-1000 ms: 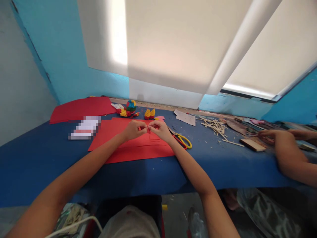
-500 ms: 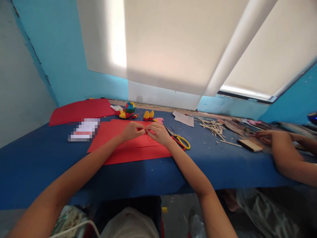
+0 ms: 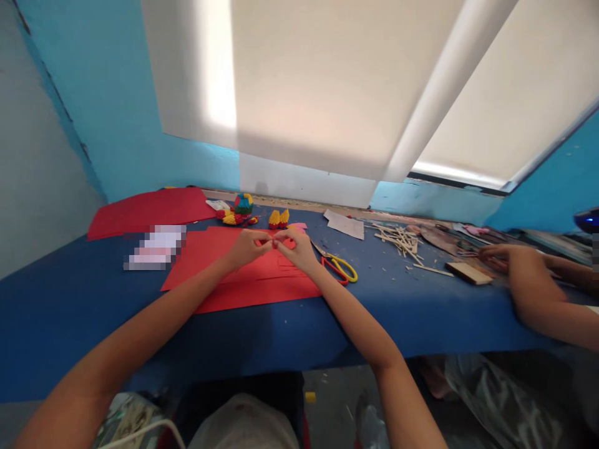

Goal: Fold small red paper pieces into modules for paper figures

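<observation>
- Left hand [image 3: 248,249] and right hand [image 3: 302,252] meet; fingertips pinch small red piece [image 3: 275,244], seemingly paper.
- Piece above red sheets [image 3: 201,259], in from surface's [image 3: 281,340] front edge.
- Scissors [image 3: 339,257] beside right wrist.

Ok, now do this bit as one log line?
left hand: pinching small red piece | right hand: pinching same piece | below: red paper sheets | right of sheets: scissors

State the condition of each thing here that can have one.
Left hand: pinching small red piece
Right hand: pinching same piece
Scissors: lying unheld
Red sheets: flat, overlapping
Thin sticks: loosely heaped
Wooden block: lying flat
Yellow-and-red pieces: upright
</observation>
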The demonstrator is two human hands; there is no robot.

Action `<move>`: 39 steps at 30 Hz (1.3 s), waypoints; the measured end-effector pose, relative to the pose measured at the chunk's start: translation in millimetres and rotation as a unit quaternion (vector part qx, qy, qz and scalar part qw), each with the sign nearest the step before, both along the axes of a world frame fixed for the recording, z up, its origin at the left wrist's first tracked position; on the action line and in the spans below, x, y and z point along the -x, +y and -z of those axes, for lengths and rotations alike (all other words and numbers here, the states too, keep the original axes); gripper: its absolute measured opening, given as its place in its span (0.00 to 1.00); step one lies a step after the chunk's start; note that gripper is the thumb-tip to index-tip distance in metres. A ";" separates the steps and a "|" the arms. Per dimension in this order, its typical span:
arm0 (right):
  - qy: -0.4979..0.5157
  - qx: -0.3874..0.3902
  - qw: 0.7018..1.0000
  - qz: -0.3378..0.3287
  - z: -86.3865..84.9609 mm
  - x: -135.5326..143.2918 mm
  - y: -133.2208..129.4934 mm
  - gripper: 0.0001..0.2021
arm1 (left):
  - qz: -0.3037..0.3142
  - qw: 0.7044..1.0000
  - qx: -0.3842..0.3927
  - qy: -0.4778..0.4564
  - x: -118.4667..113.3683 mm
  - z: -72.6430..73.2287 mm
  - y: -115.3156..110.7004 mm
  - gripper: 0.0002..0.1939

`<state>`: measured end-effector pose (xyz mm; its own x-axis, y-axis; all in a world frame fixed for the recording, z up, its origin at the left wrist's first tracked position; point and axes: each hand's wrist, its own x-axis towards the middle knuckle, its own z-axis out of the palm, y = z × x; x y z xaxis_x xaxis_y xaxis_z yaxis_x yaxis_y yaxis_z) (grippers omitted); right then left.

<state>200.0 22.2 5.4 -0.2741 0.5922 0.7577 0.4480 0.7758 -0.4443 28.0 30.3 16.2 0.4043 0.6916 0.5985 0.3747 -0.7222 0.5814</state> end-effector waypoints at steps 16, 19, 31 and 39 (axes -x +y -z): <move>-0.181 -0.128 0.968 0.121 -4.6 -3.0 -9.6 0.07 | 0.032 0.992 0.106 -0.062 -0.7 -5.0 -5.6 0.11; -0.222 -0.144 0.958 0.113 -3.6 -7.3 -7.9 0.08 | 0.049 0.984 0.148 -0.082 0.2 -5.5 -5.4 0.11; -0.285 -0.171 0.932 0.147 -8.9 -2.6 -15.3 0.16 | -0.003 0.961 0.198 -0.193 2.4 -4.4 2.7 0.15; 0.004 -0.027 0.996 0.085 -3.6 0.5 -6.6 0.14 | 0.022 0.987 0.106 -0.117 7.9 -5.8 4.9 0.15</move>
